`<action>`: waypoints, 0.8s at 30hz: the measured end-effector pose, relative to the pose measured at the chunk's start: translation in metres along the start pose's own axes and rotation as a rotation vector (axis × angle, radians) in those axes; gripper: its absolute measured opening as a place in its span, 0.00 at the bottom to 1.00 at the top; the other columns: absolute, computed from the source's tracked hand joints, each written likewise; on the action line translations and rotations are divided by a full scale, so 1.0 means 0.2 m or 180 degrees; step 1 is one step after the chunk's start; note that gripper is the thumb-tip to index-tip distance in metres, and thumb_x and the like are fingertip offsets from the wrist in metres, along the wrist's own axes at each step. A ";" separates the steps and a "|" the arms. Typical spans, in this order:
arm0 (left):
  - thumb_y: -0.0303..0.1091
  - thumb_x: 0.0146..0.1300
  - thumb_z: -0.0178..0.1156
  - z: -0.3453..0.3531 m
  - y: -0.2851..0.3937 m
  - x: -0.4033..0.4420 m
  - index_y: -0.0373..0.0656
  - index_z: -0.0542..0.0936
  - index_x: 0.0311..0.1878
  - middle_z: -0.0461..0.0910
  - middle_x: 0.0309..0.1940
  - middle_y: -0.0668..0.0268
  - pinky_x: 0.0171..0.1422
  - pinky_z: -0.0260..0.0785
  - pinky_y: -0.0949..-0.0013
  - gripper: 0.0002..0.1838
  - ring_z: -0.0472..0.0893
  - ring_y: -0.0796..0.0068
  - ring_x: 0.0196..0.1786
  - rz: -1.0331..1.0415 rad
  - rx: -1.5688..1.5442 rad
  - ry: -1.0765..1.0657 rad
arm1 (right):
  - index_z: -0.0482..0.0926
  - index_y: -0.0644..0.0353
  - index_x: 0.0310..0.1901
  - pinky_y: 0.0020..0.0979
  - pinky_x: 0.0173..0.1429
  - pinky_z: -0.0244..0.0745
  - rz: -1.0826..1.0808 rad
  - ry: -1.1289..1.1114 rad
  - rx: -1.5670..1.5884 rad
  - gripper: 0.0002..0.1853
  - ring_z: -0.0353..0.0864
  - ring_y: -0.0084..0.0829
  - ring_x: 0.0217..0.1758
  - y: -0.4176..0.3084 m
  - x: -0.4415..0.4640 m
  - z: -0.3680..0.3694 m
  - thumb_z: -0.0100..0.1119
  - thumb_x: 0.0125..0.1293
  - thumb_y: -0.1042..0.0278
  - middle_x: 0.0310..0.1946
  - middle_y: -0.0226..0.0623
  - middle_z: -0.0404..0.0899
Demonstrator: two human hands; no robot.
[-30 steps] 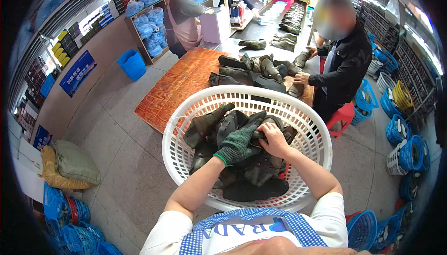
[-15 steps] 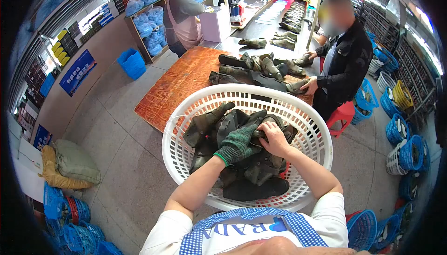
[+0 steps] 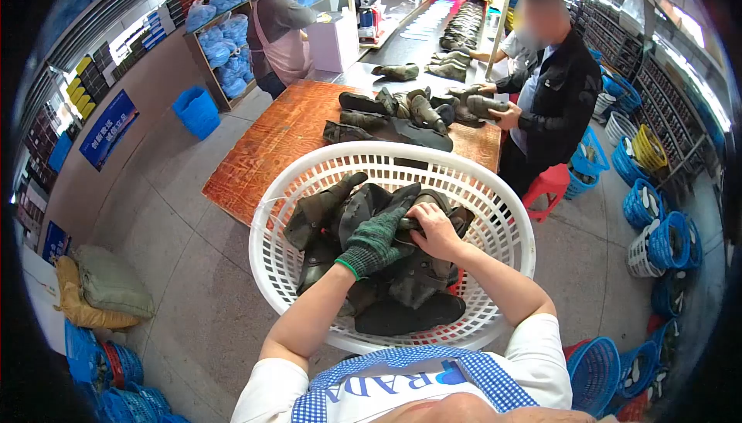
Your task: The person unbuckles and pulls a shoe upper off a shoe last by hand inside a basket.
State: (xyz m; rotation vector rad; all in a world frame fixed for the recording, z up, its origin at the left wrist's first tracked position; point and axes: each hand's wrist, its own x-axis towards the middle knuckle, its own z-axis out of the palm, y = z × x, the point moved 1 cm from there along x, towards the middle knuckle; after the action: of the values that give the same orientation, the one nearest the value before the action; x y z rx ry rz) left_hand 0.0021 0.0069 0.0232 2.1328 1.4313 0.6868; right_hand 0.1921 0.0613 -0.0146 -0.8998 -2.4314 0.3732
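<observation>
A white slatted plastic basket (image 3: 265,268) in front of me holds a heap of dark olive and black shoes (image 3: 410,316). My left hand (image 3: 377,244), in a dark green knit glove, is closed around a dark shoe (image 3: 407,223) at the middle of the heap. Bare fingers of my right hand (image 3: 434,230) curl over the right side of that same shoe. Most of the held shoe is hidden by both hands, and other shoes press close around it.
Beyond the basket, a wooden table (image 3: 255,156) bears more shoes. At its right side a person in a dark jacket (image 3: 553,91) handles shoes. A conveyor (image 3: 421,37) lies behind. Blue baskets (image 3: 595,373) and a red stool (image 3: 547,190) stand at right; sacks (image 3: 112,284) at left.
The whole view has shifted slightly, so the scene sits further left. My hands keep their hold inside the basket. The person in the dark jacket has raised shoes off the table.
</observation>
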 end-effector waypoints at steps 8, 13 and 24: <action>0.44 0.52 0.76 0.05 -0.06 0.00 0.46 0.71 0.71 0.79 0.61 0.50 0.67 0.73 0.53 0.42 0.79 0.49 0.63 0.0040 0.0120 0.0139 | 0.74 0.61 0.52 0.47 0.65 0.71 0.0020 -0.0012 0.0012 0.21 0.73 0.50 0.59 0.00 0.00 0.00 0.67 0.58 0.70 0.51 0.45 0.75; 0.52 0.54 0.75 0.06 -0.08 0.00 0.44 0.70 0.71 0.79 0.60 0.49 0.67 0.72 0.51 0.44 0.79 0.46 0.62 0.0136 0.0213 0.0073 | 0.74 0.60 0.53 0.47 0.66 0.71 0.0050 -0.0009 0.0115 0.21 0.73 0.50 0.59 0.00 0.00 0.00 0.67 0.58 0.71 0.51 0.45 0.75; 0.53 0.52 0.75 0.07 -0.09 0.00 0.42 0.70 0.70 0.79 0.59 0.48 0.66 0.72 0.51 0.45 0.80 0.47 0.61 0.0151 0.0216 0.0143 | 0.74 0.60 0.53 0.47 0.67 0.70 0.0137 -0.0049 0.0171 0.22 0.73 0.50 0.60 -0.01 0.00 -0.01 0.68 0.56 0.73 0.52 0.45 0.75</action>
State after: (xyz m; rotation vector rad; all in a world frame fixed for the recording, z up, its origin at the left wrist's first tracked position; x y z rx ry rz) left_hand -0.0015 0.0123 0.0012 2.2226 1.4509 0.7176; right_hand 0.1928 0.0606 -0.0124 -0.9305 -2.4073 0.4605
